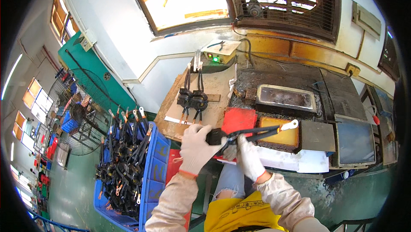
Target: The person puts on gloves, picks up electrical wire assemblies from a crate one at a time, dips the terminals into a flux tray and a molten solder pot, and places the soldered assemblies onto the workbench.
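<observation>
The black cable assembly [233, 138] stretched rightward from the left hand [197, 148], which gripped its block [214, 136], its long axis pointing slightly away toward the amber tray [278, 147], while the right hand [250, 159] (nearer that tray) clasped the cables [261, 136].

White walls [109, 22], a big bright window [195, 3] right next to a dark mesh grille [295, 7], yellow-brown strip [269, 44] running under it, super grimy workbench [274, 76] against the wall tbh, green floor [75, 189], plus a lit tube light [11, 76] and more windows [33, 91] way off left
</observation>
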Available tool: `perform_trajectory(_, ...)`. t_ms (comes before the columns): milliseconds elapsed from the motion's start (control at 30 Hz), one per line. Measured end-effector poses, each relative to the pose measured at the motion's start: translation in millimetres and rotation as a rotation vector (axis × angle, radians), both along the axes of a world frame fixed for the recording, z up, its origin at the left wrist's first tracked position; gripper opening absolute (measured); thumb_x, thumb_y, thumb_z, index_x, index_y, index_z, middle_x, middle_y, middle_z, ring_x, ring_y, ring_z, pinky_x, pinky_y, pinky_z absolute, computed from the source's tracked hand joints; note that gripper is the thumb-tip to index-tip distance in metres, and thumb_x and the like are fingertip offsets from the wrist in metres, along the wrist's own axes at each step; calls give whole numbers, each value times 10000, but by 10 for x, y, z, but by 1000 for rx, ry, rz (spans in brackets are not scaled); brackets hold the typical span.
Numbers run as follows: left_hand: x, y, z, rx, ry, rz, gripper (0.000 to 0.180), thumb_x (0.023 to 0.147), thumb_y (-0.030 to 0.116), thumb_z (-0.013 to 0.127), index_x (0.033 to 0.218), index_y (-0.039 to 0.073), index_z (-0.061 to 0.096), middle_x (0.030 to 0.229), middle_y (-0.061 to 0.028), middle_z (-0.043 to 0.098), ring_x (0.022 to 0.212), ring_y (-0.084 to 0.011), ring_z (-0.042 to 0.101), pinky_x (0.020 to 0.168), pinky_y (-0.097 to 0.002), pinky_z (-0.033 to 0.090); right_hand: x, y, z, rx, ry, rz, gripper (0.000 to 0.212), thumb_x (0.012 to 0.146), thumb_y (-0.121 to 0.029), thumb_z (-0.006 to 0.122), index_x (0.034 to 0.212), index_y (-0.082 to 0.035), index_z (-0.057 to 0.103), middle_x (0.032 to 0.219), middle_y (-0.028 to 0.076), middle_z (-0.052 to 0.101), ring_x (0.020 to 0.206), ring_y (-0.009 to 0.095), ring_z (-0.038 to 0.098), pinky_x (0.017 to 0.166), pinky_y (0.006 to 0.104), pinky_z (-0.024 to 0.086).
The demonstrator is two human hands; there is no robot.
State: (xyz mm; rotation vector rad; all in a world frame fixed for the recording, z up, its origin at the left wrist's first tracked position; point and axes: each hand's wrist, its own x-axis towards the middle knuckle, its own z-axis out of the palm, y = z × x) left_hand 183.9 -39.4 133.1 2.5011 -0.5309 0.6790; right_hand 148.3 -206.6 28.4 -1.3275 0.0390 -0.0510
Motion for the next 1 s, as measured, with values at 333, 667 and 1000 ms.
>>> perform_trajectory(333, 411, -356, -242, 128, 123, -113, 619, 715, 517, 833, 1190, 160, 661, 1061, -134, 592, 1020, -342, 595, 818, -453, 512, 416, -364, 71, 577, 121, -181, 301, 1063, -373, 495, 1049, -84, 579, 768, 57, 630, 582, 159, 579, 563, 312, 542)
perform_trajectory(667, 486, -373, -382, -174, 301, -201, 672, 687, 297, 900, 1258, 36, 659, 1197, -161, 604, 1111, -306, 617, 968, -379, 505, 81, -426, 523, -1118, -779, -654, 500, 716, 23, 636, 1203, -89, 646, 1050, 110, 667, 1006, 334, 640, 939, 447, 508)
perform_trajectory(1000, 585, -399, -756, -708, 231, -214, 222, 882, 84, 685, 1090, 11, 712, 1114, -105, 649, 1074, -230, 601, 979, -346, 467, 706, -498, 140, -1664, -373, -316, 150, 781, -182, 641, 926, -174, 604, 896, 46, 613, 893, 250, 622, 751, 408, 467)
